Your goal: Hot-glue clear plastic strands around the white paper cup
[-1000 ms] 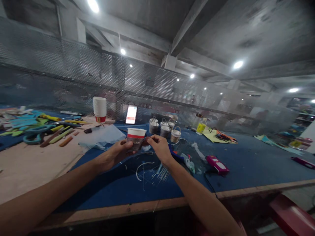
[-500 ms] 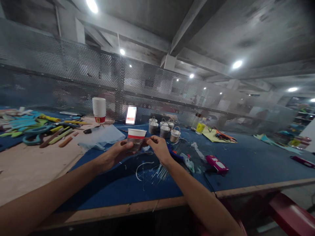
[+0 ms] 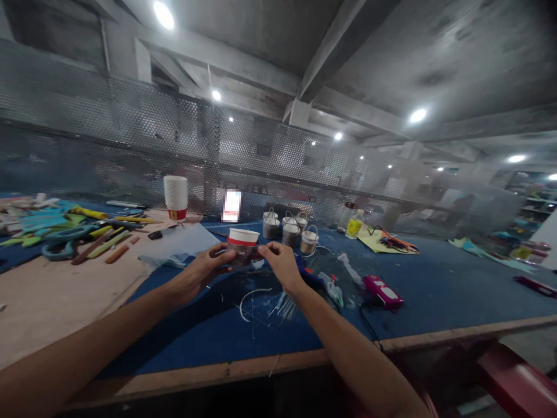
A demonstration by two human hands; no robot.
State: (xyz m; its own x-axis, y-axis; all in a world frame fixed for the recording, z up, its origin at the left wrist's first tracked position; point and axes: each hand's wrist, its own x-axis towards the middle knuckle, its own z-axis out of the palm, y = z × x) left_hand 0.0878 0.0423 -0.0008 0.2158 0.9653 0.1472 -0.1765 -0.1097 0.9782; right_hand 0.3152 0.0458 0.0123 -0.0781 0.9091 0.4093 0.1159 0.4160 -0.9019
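Observation:
Above the blue table surface, a white paper cup (image 3: 242, 237) with a red band is in my left hand (image 3: 204, 268). Its lower part looks dark brown, as if wrapped. The fingers of my left hand grip the cup from its left side. My right hand (image 3: 281, 262) is closed in a pinch at the cup's right side, on what looks like the end of a dark brown strip; its exact kind is too small to tell. Behind my right hand stand several small buckets with looped handles, including a grey one (image 3: 290, 234) and a beige-topped one (image 3: 309, 241).
A stack of paper cups (image 3: 176, 194) stands at the back left, near scissors (image 3: 65, 241) and pens. Thin clear sticks (image 3: 285, 307) lie below my hands. To the right are a magenta box (image 3: 383, 291) with a cable and a yellow-labelled bottle (image 3: 354, 225). A mesh screen (image 3: 261, 151) runs behind.
The cup has tilted and shifted slightly to the right. My left fingers have loosened and spread a little along its side. My right hand stays nearly in place, still pinching.

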